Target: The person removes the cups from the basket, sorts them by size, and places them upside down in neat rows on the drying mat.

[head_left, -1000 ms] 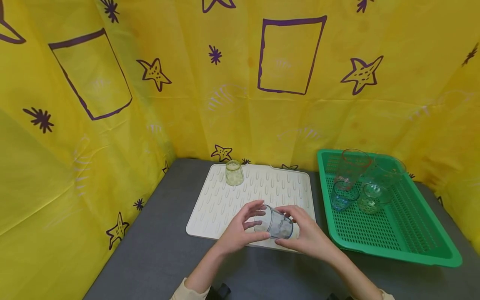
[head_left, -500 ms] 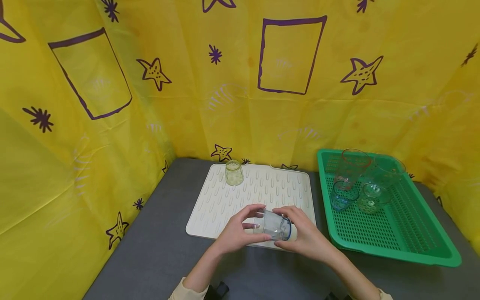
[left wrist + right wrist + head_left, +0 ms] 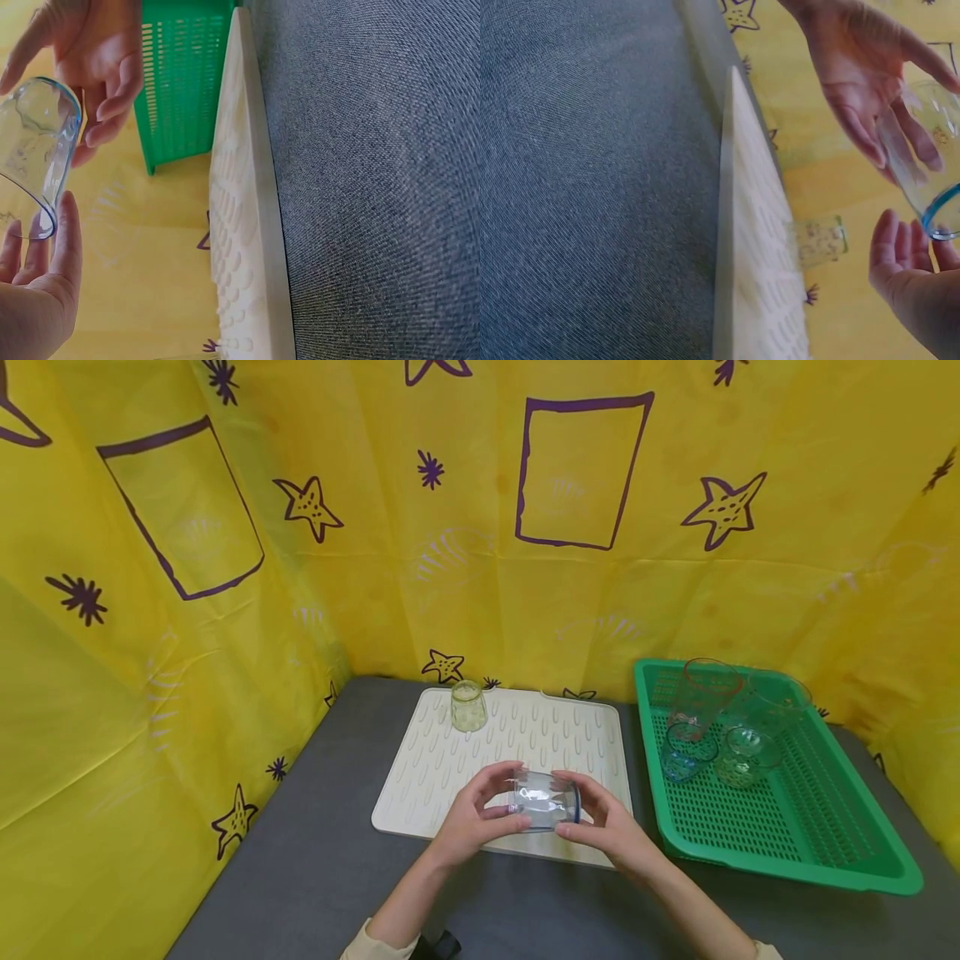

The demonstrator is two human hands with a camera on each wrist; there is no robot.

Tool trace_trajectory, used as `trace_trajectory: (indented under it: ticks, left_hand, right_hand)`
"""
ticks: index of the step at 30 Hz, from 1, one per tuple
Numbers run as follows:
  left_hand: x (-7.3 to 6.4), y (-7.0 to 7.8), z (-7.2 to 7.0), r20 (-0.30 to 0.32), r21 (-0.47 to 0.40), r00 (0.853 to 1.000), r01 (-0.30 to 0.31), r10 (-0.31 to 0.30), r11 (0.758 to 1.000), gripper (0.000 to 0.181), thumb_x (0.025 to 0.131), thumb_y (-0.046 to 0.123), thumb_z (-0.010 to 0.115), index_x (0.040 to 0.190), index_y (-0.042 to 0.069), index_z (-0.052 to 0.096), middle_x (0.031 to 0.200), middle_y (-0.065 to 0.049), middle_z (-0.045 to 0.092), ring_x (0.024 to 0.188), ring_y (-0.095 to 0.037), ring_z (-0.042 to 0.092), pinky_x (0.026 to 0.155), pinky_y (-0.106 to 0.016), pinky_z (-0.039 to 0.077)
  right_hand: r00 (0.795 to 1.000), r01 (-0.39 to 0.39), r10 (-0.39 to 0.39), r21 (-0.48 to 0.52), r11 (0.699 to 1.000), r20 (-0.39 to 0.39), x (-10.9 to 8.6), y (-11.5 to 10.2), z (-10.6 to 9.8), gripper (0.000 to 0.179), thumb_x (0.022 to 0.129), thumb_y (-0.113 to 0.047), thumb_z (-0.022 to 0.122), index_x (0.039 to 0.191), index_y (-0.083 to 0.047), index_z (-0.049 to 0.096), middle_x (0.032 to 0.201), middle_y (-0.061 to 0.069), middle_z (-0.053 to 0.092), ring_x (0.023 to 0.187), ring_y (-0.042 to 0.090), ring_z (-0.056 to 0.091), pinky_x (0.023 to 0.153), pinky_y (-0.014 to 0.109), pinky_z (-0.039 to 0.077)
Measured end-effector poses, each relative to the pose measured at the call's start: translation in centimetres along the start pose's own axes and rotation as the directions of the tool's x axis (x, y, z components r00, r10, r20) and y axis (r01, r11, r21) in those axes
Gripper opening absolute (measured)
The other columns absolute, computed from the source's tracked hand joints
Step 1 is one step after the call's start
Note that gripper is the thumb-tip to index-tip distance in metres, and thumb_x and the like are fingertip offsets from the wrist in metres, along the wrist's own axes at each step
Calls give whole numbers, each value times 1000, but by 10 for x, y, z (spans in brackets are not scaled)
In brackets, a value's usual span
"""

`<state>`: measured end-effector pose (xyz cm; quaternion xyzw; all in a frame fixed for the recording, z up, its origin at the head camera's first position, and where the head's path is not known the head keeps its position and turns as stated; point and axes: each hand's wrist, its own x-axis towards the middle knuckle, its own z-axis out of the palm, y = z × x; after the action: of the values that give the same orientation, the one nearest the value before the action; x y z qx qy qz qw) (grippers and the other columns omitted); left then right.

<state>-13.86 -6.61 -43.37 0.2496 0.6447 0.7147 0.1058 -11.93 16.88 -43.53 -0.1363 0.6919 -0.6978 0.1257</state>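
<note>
Tipped on a slant in the earlier frame, the drinking glass now lies nearly level on its side, and both thumbs sit a little higher. It is in the air, well above the mat, showing over the mat's front part in the head view. Toward the mat's left edge, the left hand holds one end between curled fingers and thumb; toward the mat's right edge, the right hand pinches the blue-rimmed end the same way. Open air lies between both hands and the mat below. On the mat, near its back left corner and well apart from the hands, stands a yellow-green cup, with ridged mat surface running between. Right of the mat, a narrow strip of table separates its edge from a green basket, which holds a red-rimmed tumbler, a clear tumbler, a blue cup and a small pale cup. Left of the mat, a broader strip runs to the yellow cloth, which also rises just behind the mat's back edge; more table shows in front of the mat.
</note>
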Motion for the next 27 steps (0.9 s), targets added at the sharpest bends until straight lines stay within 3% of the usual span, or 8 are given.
trace_trajectory:
  ticks: [10,18,23,27]
  left_hand:
    - [-2,-1,-2,-23,-24,1000,18,-18,1000,62,86,12,73,140,4,44,136,-16,50,123,-32,48,96,-35,47]
    - [-4,0,-9,-43,-19,995,91,-92,996,66,87,13,72,144,7,40,142,-13,46,129,-30,44,103,-41,42]
    - [-7,-2,-21,-159,29,981,116,-110,993,60,88,12,71,142,10,44,144,-10,46,132,-30,43,102,-37,43]
    - [-10,-4,-38,-325,90,940,145,-108,985,54,88,15,73,137,9,51,138,-10,52,129,-32,48,99,-37,46]
  right_hand:
    - [998,-66,66,141,988,0,2,2,5,66,90,-7,67,145,3,32,139,19,44,120,21,49,92,29,48]
    - [992,-117,124,158,980,-35,8,3,12,68,91,-12,68,146,0,31,142,22,42,121,27,49,95,31,48]
    - [985,-117,135,162,980,-104,19,3,16,67,90,-11,69,146,-1,33,142,20,44,121,27,50,99,33,45]
    - [972,-109,146,195,975,-187,33,1,16,66,90,-12,69,145,0,34,139,19,45,117,26,51,97,31,47]
